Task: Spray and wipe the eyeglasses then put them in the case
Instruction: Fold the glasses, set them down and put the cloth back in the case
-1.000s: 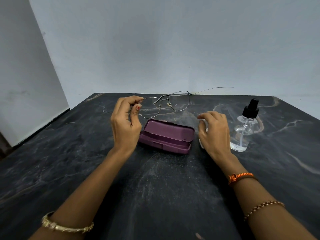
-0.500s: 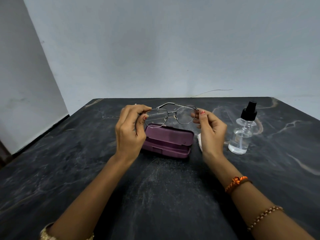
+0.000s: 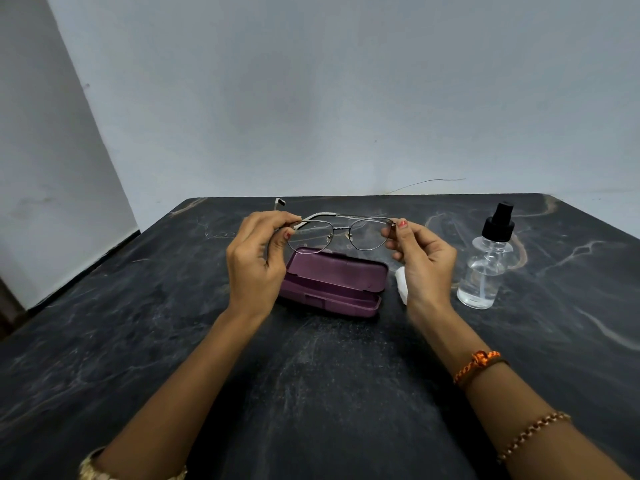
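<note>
Above dark table [image 3: 138, 341], both hands pinch eyeglasses [image 3: 341, 233] over case [image 3: 332, 282].

Bare forearms, gold bangle [image 3: 93, 467], orange thread band [image 3: 479, 362], beaded bracelet [image 3: 533, 433]

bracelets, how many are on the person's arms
3: an orange thread band on the right wrist, a beaded chain further up that forearm, and a gold bangle on the left wrist, partly cut off by the frame edge.
</note>
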Available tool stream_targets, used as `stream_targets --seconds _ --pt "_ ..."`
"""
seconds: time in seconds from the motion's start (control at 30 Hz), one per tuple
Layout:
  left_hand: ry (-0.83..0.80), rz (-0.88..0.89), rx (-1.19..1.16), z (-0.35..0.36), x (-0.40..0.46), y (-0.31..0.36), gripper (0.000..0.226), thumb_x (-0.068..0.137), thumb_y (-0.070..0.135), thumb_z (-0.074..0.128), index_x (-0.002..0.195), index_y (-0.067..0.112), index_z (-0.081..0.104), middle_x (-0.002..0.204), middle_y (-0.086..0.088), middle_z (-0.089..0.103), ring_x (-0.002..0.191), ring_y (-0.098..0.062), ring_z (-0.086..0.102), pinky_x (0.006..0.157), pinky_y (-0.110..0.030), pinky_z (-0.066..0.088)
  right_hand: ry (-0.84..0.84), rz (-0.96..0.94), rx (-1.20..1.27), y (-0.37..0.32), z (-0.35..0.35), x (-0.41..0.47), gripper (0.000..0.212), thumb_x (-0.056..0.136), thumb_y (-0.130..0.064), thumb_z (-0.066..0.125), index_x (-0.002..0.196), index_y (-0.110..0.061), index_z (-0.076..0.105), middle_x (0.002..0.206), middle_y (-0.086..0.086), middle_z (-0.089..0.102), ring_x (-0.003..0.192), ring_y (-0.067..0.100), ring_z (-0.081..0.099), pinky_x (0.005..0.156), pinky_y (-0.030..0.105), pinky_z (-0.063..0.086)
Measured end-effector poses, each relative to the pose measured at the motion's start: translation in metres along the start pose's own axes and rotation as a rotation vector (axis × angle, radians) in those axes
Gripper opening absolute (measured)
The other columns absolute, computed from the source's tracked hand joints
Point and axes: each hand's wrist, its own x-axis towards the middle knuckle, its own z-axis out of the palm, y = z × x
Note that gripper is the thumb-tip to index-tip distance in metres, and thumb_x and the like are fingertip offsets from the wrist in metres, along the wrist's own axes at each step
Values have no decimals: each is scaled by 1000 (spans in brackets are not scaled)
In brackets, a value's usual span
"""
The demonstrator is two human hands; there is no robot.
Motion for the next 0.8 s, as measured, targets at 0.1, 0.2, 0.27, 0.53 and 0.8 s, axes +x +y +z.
stream_targets --seconds 0.1,0.2,0.27,0.53,0.8 --pt "19 -55 -5 0 1 -2 16 83 0 57 95 4 66 89 -5 62 86 -25 58 79 -16 46 -28 -21 -12 0 1 -1 16 89 -10 53 81 -15 66 64 -8 68 59 -2 58 55 9 44" --pt "47 -140 -40 0 2 -3 21 82 0 58 97 13 64 90 0 61 90 -22 55 80 -9 41 -73 -40 -22 -1 2 -3 15 89 -9 51 84 -14 65 73 0 66 61 -3 59 57 9 45" --pt "63 -228 -116 0 3 -2 25 82 -1 58 99 17 62 91 7 57 96 -16 53 82 -14 46 -107 -52 -43 -2 3 -4 15 90 -9 51 86 -14 64 77 2 64 62 -4 58 59 9 46" --pt "120 -506 -301 3 5 -4 29 81 0 59 82 29 65 107 -5 58 102 -2 54 83 -9 47 -140 -163 -162 -2 3 -6 16 90 -14 51 86 -25 61 80 -6 62 67 -6 55 63 10 45" --pt "156 -603 -361 6 6 -1 27 80 -5 58 98 15 63 95 3 63 93 -7 61 81 -7 48 -101 -236 -246 3 3 -4 23 89 -20 54 80 -40 61 101 -8 57 92 1 54 68 11 43"
